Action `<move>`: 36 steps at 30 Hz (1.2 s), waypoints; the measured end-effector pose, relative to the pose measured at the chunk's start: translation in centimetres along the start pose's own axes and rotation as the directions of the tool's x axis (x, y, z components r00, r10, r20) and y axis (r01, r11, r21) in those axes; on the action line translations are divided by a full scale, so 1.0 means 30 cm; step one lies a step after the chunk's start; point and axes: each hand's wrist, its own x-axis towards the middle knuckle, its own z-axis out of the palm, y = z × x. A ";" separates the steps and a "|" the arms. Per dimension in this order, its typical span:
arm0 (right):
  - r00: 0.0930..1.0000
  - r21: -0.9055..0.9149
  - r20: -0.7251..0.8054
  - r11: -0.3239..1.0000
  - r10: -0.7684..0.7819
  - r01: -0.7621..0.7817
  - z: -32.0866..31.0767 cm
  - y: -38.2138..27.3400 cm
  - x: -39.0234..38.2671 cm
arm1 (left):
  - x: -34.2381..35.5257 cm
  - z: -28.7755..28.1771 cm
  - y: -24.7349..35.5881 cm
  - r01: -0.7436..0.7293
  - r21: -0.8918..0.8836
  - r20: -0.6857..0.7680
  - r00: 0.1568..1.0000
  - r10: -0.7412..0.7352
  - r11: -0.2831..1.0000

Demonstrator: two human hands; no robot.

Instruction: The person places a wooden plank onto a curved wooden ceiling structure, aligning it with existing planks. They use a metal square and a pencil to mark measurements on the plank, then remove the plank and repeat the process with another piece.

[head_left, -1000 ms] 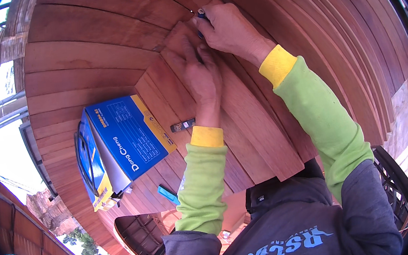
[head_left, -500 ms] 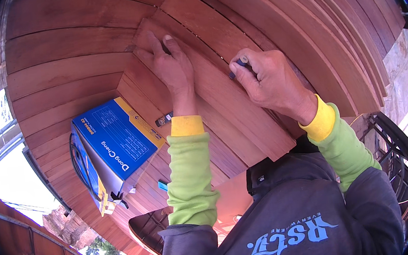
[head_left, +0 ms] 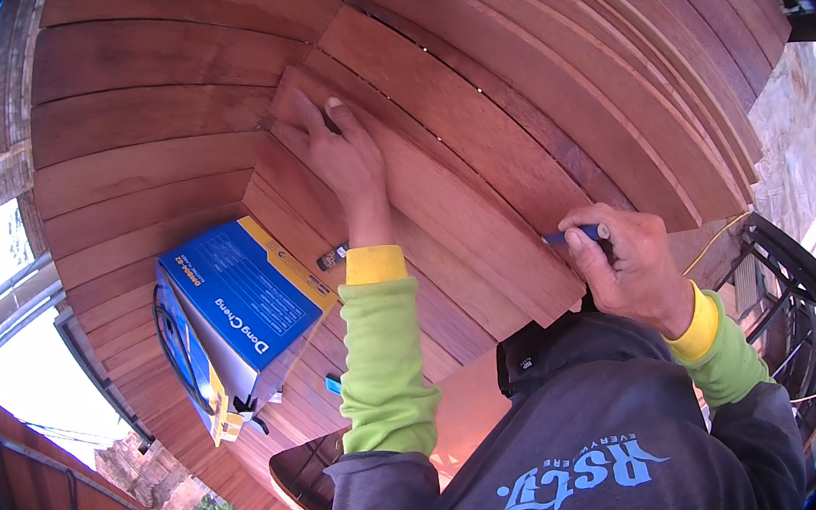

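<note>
My left hand (head_left: 350, 166) lies with fingers stretched out on the far end of a loose reddish-brown wooden plank (head_left: 472, 238). The plank runs diagonally towards me over other boards. My right hand (head_left: 640, 274) grips a short, thick dark blue pencil (head_left: 555, 238) at the plank's near right end. The pencil points left, its tip close to the plank's right edge; whether it touches the wood I cannot tell. Alongside that edge runs a fitted board (head_left: 474, 127) with narrow gaps and small light spacers.
A blue and yellow cardboard box (head_left: 242, 299) stands left of my left forearm. Between them lie a small dark labelled object (head_left: 332, 257) and a turquoise item (head_left: 333, 384). Stacked curved boards (head_left: 681, 93) rise on the right; a black metal frame (head_left: 803, 280) stands at lower right.
My right hand has moved down and to the right with the pencil, from mid-plank to its near end. My left hand stays in place on the plank.
</note>
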 end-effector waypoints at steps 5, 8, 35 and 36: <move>0.960 0.160 -0.206 0.962 -0.187 0.222 0.147 0.007 0.335 | 0.011 0.013 0.010 0.004 0.029 0.013 1.000 -0.004 1.000; 0.957 0.156 -0.192 0.955 -0.219 0.250 0.272 0.055 0.566 | 0.014 -0.005 0.019 -0.021 -0.008 0.008 1.000 0.021 1.000; 0.923 -0.184 0.152 0.907 -0.354 0.378 0.417 0.002 0.943 | 0.001 -0.004 0.033 0.074 -0.046 0.046 0.996 -0.072 0.996; 0.929 -0.193 0.187 0.916 -0.319 0.353 0.403 -0.004 0.909 | -0.002 -0.005 0.026 0.080 -0.046 0.037 0.996 -0.079 0.996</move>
